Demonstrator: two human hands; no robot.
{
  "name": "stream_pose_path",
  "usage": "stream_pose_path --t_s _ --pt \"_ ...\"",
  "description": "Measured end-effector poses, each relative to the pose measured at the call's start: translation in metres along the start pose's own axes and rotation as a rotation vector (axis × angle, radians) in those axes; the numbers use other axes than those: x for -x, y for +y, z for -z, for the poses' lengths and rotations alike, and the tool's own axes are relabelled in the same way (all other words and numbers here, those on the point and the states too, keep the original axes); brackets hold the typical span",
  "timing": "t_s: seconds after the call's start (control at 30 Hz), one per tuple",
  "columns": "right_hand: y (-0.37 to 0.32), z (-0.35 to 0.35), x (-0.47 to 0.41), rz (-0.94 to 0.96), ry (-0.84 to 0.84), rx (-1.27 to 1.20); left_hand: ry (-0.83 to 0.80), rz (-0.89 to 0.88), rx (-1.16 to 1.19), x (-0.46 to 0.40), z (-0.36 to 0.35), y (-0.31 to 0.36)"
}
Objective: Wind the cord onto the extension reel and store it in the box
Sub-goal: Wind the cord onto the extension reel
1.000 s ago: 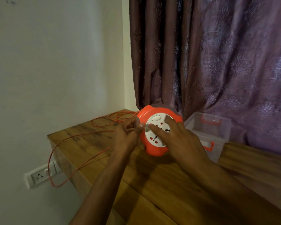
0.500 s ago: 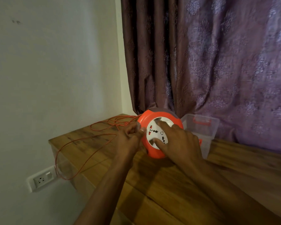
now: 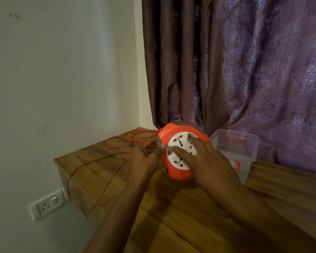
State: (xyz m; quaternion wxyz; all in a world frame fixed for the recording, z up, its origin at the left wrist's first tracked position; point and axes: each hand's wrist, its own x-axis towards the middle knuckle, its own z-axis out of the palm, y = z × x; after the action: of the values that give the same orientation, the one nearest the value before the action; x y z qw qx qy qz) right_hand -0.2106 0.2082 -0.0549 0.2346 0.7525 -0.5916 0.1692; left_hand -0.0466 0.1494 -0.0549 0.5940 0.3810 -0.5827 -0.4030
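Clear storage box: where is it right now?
In the head view the clear storage box sits on the wooden table right of centre, just behind and right of the orange reel, against the purple curtain.

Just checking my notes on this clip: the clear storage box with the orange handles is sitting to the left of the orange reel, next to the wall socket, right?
Not quite. In the head view the clear box sits to the right of the orange reel, in front of the curtain. The wall socket is on the left, below the table edge, where the loose cord hangs.
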Motion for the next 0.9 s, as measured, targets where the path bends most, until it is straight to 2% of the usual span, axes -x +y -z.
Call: stream_pose_path --t_s 0.2,0.3,0.4,0.5,0.57,0.63,0.73,0.83,0.9 --pt "-0.003 -0.005 -0.011 0.029 -0.040 0.174 -0.017 -0.047 -0.019 -0.010 0.006 -0.005" --pt "-0.004 -0.012 -0.019 0.009 -0.027 0.183 -0.025 -0.062 -0.038 -0.015 0.008 -0.008" --pt "-0.006 -0.014 -0.027 -0.080 0.034 0.086 -0.019 -0.064 -0.019 -0.019 0.009 -0.011" --pt "-0.011 -0.015 -0.034 -0.289 0.125 -0.092 -0.027 -0.050 -0.002 -0.024 0.008 -0.015" --pt "-0.013 -0.019 -0.038 -0.414 0.145 -0.191 -0.042 -0.055 -0.006 -0.027 0.007 -0.016" --pt "-0.011 -0.022 -0.041 -0.447 0.139 -0.264 -0.058 -0.071 -0.031 -0.031 0.006 -0.016" --pt "-0.007 -0.017 -0.040 -0.262 0.142 -0.183 -0.058 -0.056 -0.051 -0.039 0.009 -0.017" --pt "-0.006 -0.016 -0.035 -0.045 0.034 -0.012 -0.048 -0.050 -0.044 -0.048 0.012 -0.019" --pt "-0.004 -0.017 -0.036 0.008 -0.013 0.052 -0.053 -0.056 -0.047 -0.049 0.011 -0.017"
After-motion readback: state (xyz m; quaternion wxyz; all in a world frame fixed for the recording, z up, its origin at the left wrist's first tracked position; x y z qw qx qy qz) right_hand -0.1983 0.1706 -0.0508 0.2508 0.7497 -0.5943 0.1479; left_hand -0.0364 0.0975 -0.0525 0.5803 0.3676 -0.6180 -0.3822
